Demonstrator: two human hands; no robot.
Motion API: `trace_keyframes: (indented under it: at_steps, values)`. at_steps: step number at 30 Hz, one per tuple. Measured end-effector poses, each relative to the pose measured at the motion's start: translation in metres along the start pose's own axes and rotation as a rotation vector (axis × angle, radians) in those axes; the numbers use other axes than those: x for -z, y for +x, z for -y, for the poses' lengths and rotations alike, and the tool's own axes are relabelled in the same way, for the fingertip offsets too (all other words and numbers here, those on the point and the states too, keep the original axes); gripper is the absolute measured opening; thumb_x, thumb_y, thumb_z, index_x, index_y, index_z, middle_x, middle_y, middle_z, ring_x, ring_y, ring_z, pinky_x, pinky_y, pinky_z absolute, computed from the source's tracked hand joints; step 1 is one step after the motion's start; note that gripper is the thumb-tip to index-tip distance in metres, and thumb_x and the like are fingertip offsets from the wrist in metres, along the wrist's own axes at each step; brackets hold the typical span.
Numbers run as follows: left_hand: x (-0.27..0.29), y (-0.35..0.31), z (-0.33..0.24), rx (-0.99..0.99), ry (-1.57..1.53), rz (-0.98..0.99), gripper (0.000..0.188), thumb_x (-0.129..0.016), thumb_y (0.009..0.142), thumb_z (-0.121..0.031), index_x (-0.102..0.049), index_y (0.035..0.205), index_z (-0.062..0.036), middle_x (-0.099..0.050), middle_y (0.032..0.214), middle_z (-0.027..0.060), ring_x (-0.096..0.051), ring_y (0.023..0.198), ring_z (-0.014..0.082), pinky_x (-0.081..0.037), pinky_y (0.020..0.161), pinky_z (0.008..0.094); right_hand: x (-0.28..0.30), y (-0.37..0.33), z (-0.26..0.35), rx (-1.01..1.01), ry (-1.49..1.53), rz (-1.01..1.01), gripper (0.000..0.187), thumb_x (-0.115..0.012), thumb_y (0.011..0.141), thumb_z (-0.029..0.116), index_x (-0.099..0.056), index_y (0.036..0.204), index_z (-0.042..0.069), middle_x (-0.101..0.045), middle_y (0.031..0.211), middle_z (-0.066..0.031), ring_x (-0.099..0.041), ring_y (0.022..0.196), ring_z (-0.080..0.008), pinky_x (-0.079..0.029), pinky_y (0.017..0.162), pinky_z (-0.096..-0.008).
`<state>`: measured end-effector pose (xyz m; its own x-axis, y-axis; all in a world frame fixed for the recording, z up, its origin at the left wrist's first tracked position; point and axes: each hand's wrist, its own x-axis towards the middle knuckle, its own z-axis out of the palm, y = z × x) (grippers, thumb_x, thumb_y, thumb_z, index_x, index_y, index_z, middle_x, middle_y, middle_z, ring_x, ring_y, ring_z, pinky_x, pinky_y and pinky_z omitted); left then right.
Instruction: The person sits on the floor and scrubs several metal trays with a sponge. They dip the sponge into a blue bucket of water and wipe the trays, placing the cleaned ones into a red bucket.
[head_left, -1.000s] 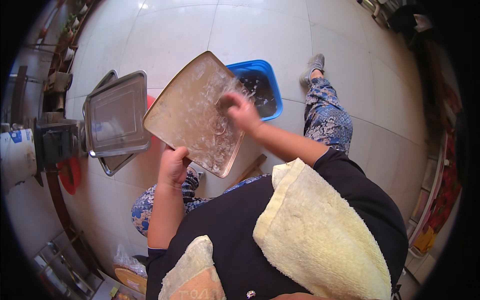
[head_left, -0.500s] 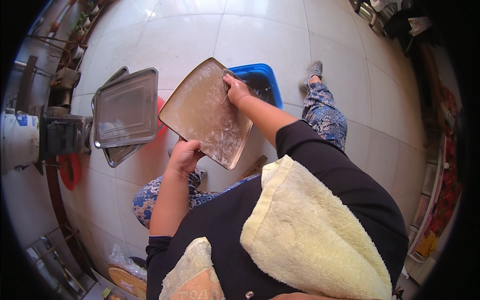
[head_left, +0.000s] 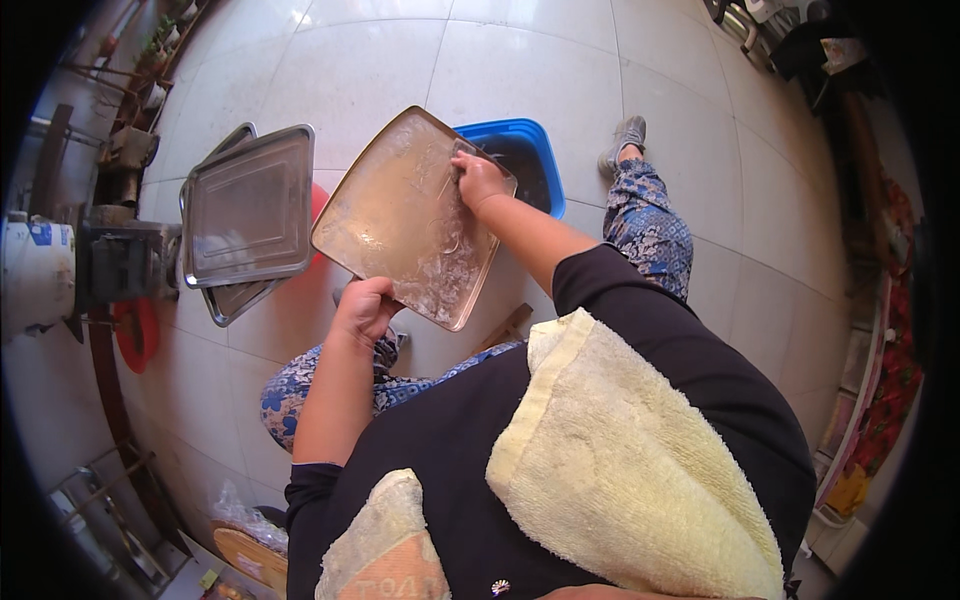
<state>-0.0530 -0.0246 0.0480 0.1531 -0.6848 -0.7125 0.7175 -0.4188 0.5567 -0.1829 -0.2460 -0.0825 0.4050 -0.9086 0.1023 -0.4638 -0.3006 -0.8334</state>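
Note:
A wet, brownish baking tray point(head_left: 385, 205) with a low rim is tilted in front of me, its inner face up and streaked with white suds. My left hand point(head_left: 368, 308) is closed around its near edge, thumb on top. Against the suds on the right side of the tray lies my right hand point(head_left: 482, 182), its fingers bent and pressed together; whatever is under them is hidden or too small to name. Partly behind the tray, a blue plastic tub point(head_left: 540, 150) holds dark water.
To the left, grey metal trays point(head_left: 250, 205) lie stacked at angles over a red basin point(head_left: 318, 200). Another red basin point(head_left: 138, 335) is by a dark machine point(head_left: 125, 258) at the left wall. Pale towels point(head_left: 630, 450) hang over my chest. Tiled floor point(head_left: 350, 60) surrounds everything.
The baking tray has shifted slightly up and to the left, and its suds have spread differently. My right hand has slid a little across its surface; my left hand keeps its hold.

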Motion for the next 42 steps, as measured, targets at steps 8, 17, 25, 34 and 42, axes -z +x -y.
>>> trace_keyframes:
  at_steps: [8, 17, 25, 34, 42]
  values:
    - [0.027, 0.013, 0.007, 0.026, -0.024, -0.007, 0.044, -0.045, 0.072, 0.009, -0.051, 0.115, 0.0080, -0.060, 0.104, 0.0174, -0.060, 0.095, 0.0324, -0.049, 0.084, 0.0477, 0.015, -0.112, 0.106, 0.660, 0.156, 0.226, 0.024, -0.058, 0.079, 0.006, -0.065, 0.102, 0.012, -0.065, 0.112, -0.0123, -0.064, 0.099, -0.0289, -0.052, 0.082, -0.0371]
    - [0.001, 0.003, 0.002, -0.003, -0.104, -0.003, 0.035, -0.049, 0.083, -0.004, -0.051, 0.117, 0.0042, -0.059, 0.110, 0.0158, -0.058, 0.102, 0.0312, -0.046, 0.092, 0.0484, 0.013, -0.023, 0.001, -0.073, 0.023, -0.005, 0.019, -0.055, 0.076, 0.003, -0.066, 0.090, 0.007, -0.063, 0.101, -0.0145, -0.061, 0.093, -0.0324, -0.049, 0.081, -0.0392]
    - [-0.008, 0.000, 0.001, -0.060, -0.256, -0.028, 0.058, -0.034, 0.098, -0.049, -0.038, 0.137, -0.0058, -0.045, 0.137, 0.0137, -0.045, 0.124, 0.0311, -0.039, 0.103, 0.0477, 0.013, -0.098, 0.063, 0.625, 0.274, 0.255, 0.010, -0.055, 0.080, 0.009, -0.056, 0.090, 0.008, -0.057, 0.094, -0.0128, -0.058, 0.083, -0.0323, -0.049, 0.073, -0.0380]
    - [0.000, 0.013, 0.007, -0.072, -0.282, -0.067, 0.055, -0.032, 0.100, -0.045, -0.034, 0.138, -0.0048, -0.043, 0.138, 0.0145, -0.046, 0.123, 0.0335, -0.040, 0.101, 0.0506, 0.022, -0.071, 0.023, -0.027, -0.078, 0.192, 0.009, -0.058, 0.079, 0.014, -0.063, 0.086, 0.009, -0.061, 0.091, -0.0177, -0.062, 0.085, -0.0338, -0.050, 0.075, -0.0444]
    - [0.001, 0.011, 0.002, -0.110, -0.232, -0.186, 0.053, -0.034, 0.100, -0.043, -0.038, 0.135, -0.0029, -0.046, 0.135, 0.0142, -0.048, 0.122, 0.0321, -0.042, 0.099, 0.0486, 0.043, -0.124, 0.065, 0.536, -0.080, 0.542, 0.014, -0.064, 0.075, 0.018, -0.059, 0.088, 0.016, -0.062, 0.091, -0.0024, -0.061, 0.089, -0.0218, -0.044, 0.077, -0.0390]
